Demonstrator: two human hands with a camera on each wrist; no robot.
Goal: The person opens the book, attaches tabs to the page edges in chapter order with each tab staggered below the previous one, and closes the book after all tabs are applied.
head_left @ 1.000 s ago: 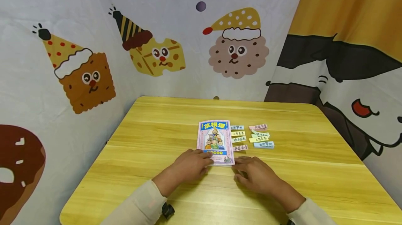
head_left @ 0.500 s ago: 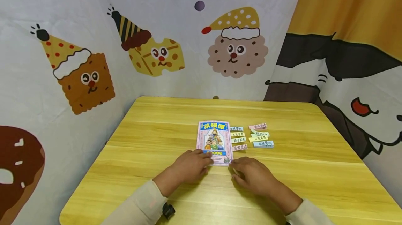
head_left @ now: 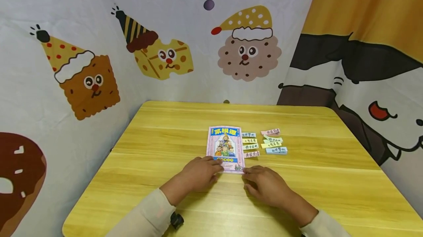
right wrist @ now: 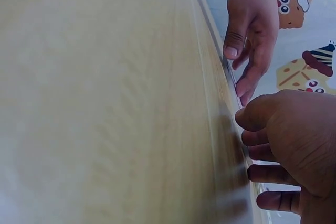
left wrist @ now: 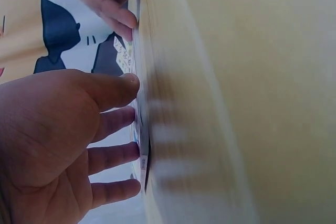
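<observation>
A thin booklet (head_left: 225, 145) with a pink and blue cover, a yellow title and cartoon figures lies closed on the wooden table. Several coloured paper strips (head_left: 250, 140) with handwriting stick out along its right side. My left hand (head_left: 201, 173) rests its fingers on the cover's lower left part, covering that corner. At the lower right corner, the fingertips of my right hand (head_left: 267, 183) touch the edge. In the left wrist view, the fingers of my left hand (left wrist: 58, 140) are extended against the booklet's spine. My right hand (right wrist: 299, 145) has spread, relaxed fingers in its own wrist view.
To the right of the booklet lie several more handwritten strips in pink (head_left: 271, 132), green, yellow (head_left: 271, 145) and blue (head_left: 277, 151). The wooden table (head_left: 158, 130) ends at a cloth (head_left: 205, 46) with printed cartoon snacks behind it.
My right hand has shifted slightly left, from beside the booklet's lower right edge onto its corner. The left hand stays in place, and the strips lie as before.
</observation>
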